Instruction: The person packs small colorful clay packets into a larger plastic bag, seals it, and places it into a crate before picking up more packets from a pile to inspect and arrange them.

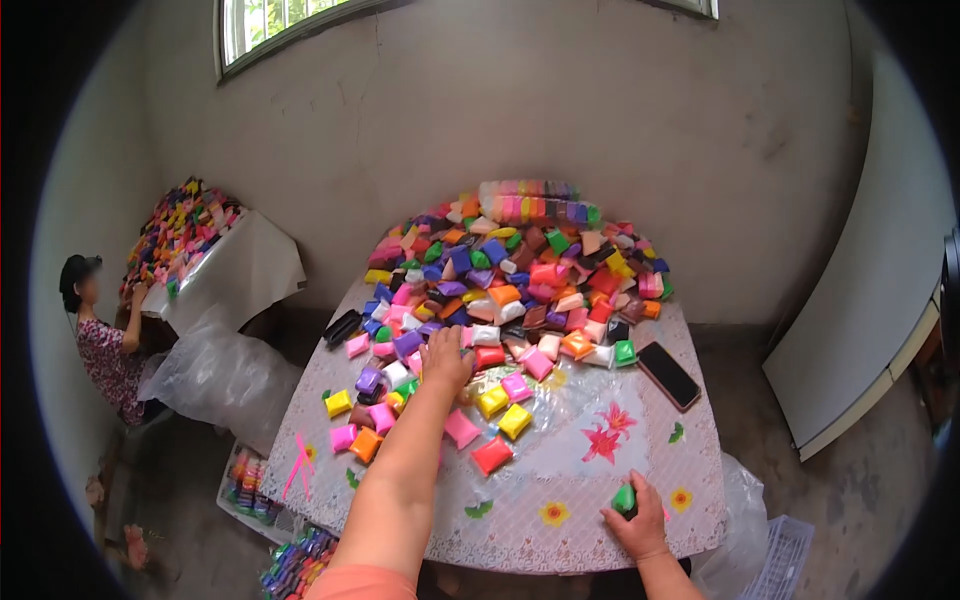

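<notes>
My left hand [447, 362] reaches over the near side of a heap of small colourful packets [480, 285], its fingers stretched out on top of them. Whether anything lies beneath its fingertips is hidden. Close to the table's front right, my right hand [640, 522] grips a small green packet [624, 499] between thumb and fingers; something dark shows just under it. Loose packets lie around my left forearm, among them a red packet [492, 456], a yellow packet [514, 421] and an orange packet [366, 444].
A phone [669, 376] lies at the table's right edge, and a black object [342, 329] at the left. Clear plastic trays of colourful pieces [538, 203] stand behind the heap. Crates [248, 490] sit on the floor. Another person [105, 345] works at a second heaped table.
</notes>
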`<act>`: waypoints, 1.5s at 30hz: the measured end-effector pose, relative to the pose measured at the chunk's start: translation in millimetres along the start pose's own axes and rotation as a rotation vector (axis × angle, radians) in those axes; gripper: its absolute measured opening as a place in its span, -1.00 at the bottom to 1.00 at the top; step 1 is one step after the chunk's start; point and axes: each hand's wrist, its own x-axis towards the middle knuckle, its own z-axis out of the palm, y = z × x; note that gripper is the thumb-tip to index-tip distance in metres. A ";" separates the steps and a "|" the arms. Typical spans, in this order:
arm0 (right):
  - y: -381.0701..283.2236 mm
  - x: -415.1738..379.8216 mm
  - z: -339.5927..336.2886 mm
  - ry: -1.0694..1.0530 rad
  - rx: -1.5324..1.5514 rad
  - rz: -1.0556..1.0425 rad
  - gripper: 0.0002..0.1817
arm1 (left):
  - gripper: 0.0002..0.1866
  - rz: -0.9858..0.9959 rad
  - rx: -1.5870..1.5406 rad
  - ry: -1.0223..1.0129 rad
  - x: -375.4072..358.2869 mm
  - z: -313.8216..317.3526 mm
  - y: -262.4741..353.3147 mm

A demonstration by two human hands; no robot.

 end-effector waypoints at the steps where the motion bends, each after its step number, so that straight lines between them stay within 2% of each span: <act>1: 0.4 -0.2 0.1 0.001 -0.001 -0.004 -0.11 | -0.27 0.020 0.028 -0.058 2.5 -1.8 9.3; 6: 7.6 -3.0 5.9 -0.010 -0.003 0.005 -0.10 | -0.32 0.027 0.154 -0.297 -0.9 20.0 30.0; 7: -3.4 -0.4 3.3 0.001 0.055 0.067 -0.23 | -0.41 0.046 0.140 -0.216 -4.9 16.1 33.6; 8: -9.0 1.2 1.0 0.003 0.020 0.044 -0.27 | -0.54 0.036 0.156 -0.265 -2.3 8.1 37.7; 10: -14.7 1.5 -0.8 0.017 -0.058 0.013 -0.35 | -0.65 -0.095 0.133 -0.341 10.4 -14.2 43.4; 11: -3.8 -1.4 0.3 -0.085 -0.035 0.052 -0.15 | -0.66 -0.103 0.138 -0.235 17.1 -15.5 35.8; 16: -9.0 0.0 -0.3 -0.079 -0.038 0.074 -0.21 | -0.70 -0.218 0.198 0.239 42.3 -12.4 -45.3; 19: -9.6 1.1 -1.2 -0.092 -0.055 0.066 -0.22 | -0.72 -0.362 0.136 0.321 46.6 -17.4 -100.2; 22: -8.5 1.1 -0.4 -0.100 -0.045 0.071 -0.24 | -0.70 -0.552 -0.015 0.282 44.1 -37.3 -134.5; 25: -10.5 0.9 -0.5 -0.101 -0.044 0.089 -0.24 | -0.67 -0.528 0.017 0.237 52.7 -34.8 -171.9; 28: -9.1 0.6 0.6 -0.106 -0.058 0.101 -0.25 | -0.66 -0.420 0.114 0.237 61.3 -26.0 -186.9; 35: -1.1 0.8 4.4 -0.134 -0.082 0.118 -0.29 | -0.53 -0.348 -0.031 0.159 89.9 -9.6 -198.1; 39: -4.0 2.5 4.5 -0.163 -0.114 0.136 -0.30 | -0.50 -0.451 0.023 0.001 106.9 -17.9 -194.7; 45: -0.6 1.0 6.8 -0.162 -0.146 0.109 -0.32 | -0.46 -0.343 0.093 -0.085 98.4 -30.7 -191.3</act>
